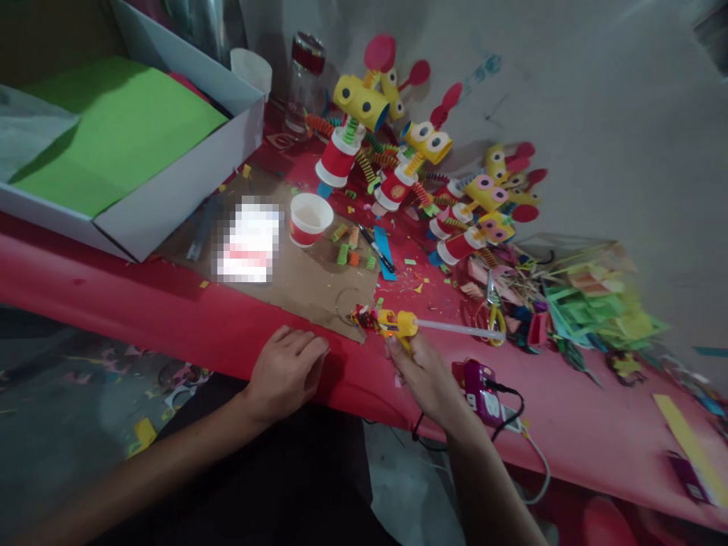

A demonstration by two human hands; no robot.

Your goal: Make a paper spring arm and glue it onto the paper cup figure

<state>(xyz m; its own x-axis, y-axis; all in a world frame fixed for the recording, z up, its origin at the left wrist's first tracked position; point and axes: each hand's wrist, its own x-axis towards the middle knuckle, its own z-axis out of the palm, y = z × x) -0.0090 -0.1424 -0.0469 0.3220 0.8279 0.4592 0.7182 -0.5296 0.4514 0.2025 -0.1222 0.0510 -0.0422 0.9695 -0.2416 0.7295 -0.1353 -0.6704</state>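
Observation:
My right hand (424, 375) grips the handle of a yellow hot glue gun (398, 324). A long translucent glue stick (460, 328) sticks out of its back, and its dark-red, crusted nozzle points left over the edge of a brown cardboard sheet (307, 284). My left hand (290, 368) rests at the front edge of the red-covered table, fingers loosely curled together, with nothing visible in it. On the cardboard stand a red-and-white paper cup (310, 220) and several small folded paper springs (353, 258). A pen (376, 249) lies beside a blue paper strip (385, 254).
Several paper-cup figures (341, 155) with yellow heads stand along the wall. A white box (187, 182) with green paper is at left, near a glass jar (304, 83). Scissors (494, 303), paper scraps (603, 303) and a purple power strip (482, 390) with cables lie at right.

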